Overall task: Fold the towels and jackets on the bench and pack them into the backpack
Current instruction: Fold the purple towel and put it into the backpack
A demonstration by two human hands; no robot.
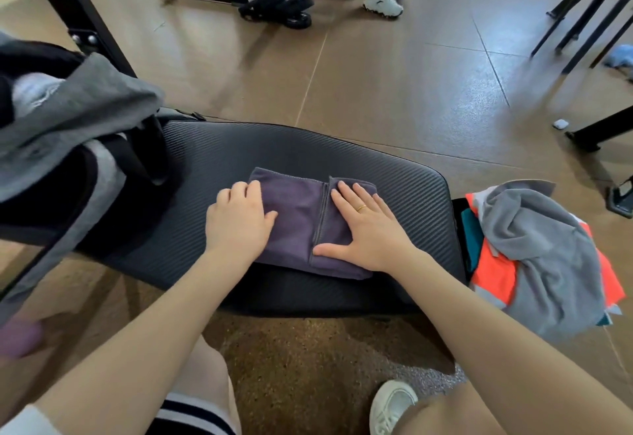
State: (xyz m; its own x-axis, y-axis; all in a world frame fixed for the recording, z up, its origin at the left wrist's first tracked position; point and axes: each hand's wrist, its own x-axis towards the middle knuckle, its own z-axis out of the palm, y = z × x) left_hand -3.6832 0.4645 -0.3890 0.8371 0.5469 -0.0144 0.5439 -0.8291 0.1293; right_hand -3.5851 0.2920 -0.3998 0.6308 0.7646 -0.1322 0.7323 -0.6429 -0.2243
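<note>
Jackets (pixel 541 256) heaped right of towel (pixel 301 225), backpack (pixel 68 160) left

Two bare hands (pixel 239 219) (pixel 368 229) lie on one folded purple towel (pixel 301 222). There is one black ribbed padded worktop (pixel 404 174). One grey and black backpack (pixel 68 147) sits at its left end. One heap of grey, orange and teal clothes (pixel 537 253) sits at its right end. One gold ring (pixel 361 208) shows on a finger.

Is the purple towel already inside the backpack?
No, the purple towel lies folded on the black bench, with the left hand and right hand pressing flat on it.
</note>
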